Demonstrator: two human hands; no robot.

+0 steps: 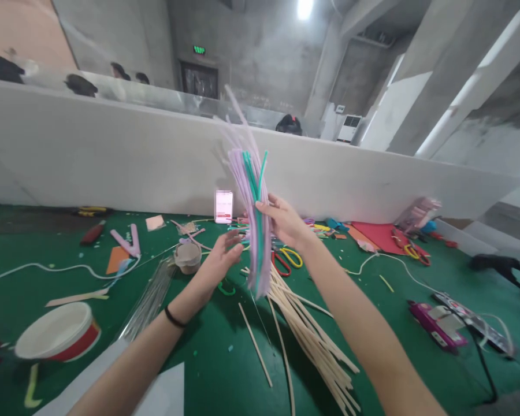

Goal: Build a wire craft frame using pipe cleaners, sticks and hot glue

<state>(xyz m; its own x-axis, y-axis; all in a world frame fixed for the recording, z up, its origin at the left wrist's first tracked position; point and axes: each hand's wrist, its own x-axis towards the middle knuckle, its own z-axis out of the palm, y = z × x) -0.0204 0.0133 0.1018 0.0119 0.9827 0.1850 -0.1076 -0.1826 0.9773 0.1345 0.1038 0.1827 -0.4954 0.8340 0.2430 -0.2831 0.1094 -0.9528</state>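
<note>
Within the right grip point(285, 221), upright lilac-green bundle point(257, 248)

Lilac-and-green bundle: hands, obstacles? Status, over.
Right hand gripping bundle, roughly upright. Left hand open beside it. Pale sticks on green table nearby.

left grip point(221, 256): loosely splayed, lower | right grip point(286, 224): clasped, slightly higher | both forearms point(357, 306): stretched forward, converging

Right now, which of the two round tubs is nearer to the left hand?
The small greyish tub, beside the left hand. The other, a bigger white tub with red on its side, stands farther to the left.
</note>
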